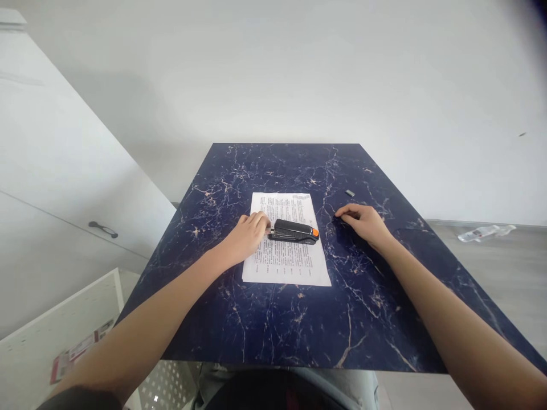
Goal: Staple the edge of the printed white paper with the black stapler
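A black stapler [294,232] with an orange tip at its right end lies across a printed sheet of paper [286,267] on the table. My left hand [253,230] is closed at the stapler's left end, its fingers curled round a small metal part there; the fingertips are partly hidden. To the right of the paper, my right hand [363,222] rests low over the table, thumb and forefinger drawn together. Whatever sits between those fingertips is too small and dark to make out. Just beyond this hand lies a small grey strip of staples [350,193].
The dark blue marbled table [290,324] stands against a white wall. On the left are a white cabinet with a dark handle [103,229] and a low white perforated stand [60,319] bearing a red-and-white packet. Clear plastic packaging [485,233] lies on the floor at right.
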Tool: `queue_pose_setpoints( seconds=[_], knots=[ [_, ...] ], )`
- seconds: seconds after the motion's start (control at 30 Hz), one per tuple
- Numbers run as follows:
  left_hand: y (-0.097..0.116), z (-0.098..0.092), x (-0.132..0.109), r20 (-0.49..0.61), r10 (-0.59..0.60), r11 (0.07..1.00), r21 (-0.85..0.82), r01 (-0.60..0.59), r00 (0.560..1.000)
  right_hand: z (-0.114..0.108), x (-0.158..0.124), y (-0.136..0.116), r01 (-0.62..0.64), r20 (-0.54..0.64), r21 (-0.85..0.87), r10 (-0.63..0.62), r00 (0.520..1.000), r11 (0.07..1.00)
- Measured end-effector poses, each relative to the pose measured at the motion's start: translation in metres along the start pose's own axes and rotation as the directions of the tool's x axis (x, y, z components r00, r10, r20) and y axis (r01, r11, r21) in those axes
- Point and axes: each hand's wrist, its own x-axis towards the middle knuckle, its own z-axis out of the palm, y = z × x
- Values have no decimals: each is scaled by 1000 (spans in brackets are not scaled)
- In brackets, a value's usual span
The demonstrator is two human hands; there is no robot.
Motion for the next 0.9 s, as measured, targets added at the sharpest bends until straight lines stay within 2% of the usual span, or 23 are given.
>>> queue_pose_setpoints(
  seconds=[0.2,0.53,0.9],
  knots=[
    [-1,-2,-1,-2,9,999,51,-9,1000,0,1,2,2,-1,-20,-2,1000,1000],
    [-3,-1,-1,-77,10,997,83,-3,997,-2,1,-2,57,20,-67,-56,998,996],
    [-2,-13,0,-22,-122,978,-172,116,992,0,3,4,85,22,-69,-84,996,994]
  ],
)
